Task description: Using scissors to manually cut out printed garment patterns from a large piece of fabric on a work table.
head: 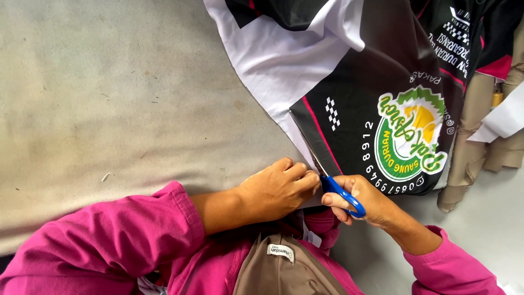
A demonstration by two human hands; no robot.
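Polyester-looking printed fabric [376, 82], black with white panels, red piping and a round green-and-yellow emblem: lies spread across the grey felt table [109, 98], its near edge reaching me at the table's front. Light, limp and probably slick; it will slide and pucker unless pinned flat right beside the cut line.

My left hand [278, 188]: fingers curled closed, pressing and pinching the white border of the fabric down against the table, just beside the blades.

My right hand [363, 202]: fingers closed through the blue loops of the scissors [341, 194], thumb in one loop. Blades run up along the black panel's edge; they look nearly shut, though the fabric hides most of them, so I cannot be sure.

Best hold: the margin next to the blades, kept taut between fingertips and table.

Also present: pink sleeves [125, 235] on both my arms; tan cloth with a small white label [281, 252] at my chest; brown paper-wrapped rolls [469, 158] off the table's right side.
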